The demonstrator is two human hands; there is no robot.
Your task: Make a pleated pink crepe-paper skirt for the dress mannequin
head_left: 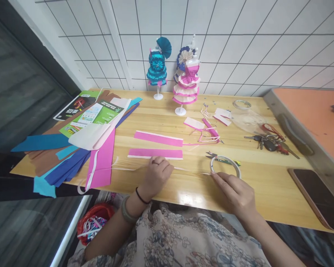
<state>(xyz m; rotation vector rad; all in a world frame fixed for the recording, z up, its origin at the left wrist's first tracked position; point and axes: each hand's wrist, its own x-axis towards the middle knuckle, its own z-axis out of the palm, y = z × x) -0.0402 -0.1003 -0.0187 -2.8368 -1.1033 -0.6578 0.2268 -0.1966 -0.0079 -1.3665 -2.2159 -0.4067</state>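
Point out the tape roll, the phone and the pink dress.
Tape roll (238, 169): head view, right side of its ring.
Phone (317, 198): head view, its dark screen.
Pink dress (186, 90): head view, its tiered skirt.

pink strips (155, 153) edged white; tape roll (212, 164) whitish, perhaps; garment (178, 237) floral, blue-brown.

1 phone (317, 198) far right; keys (270, 143) beyond; 1 red basket (108, 210) below.

Strips (158, 138) left; tape (212, 164) — right.
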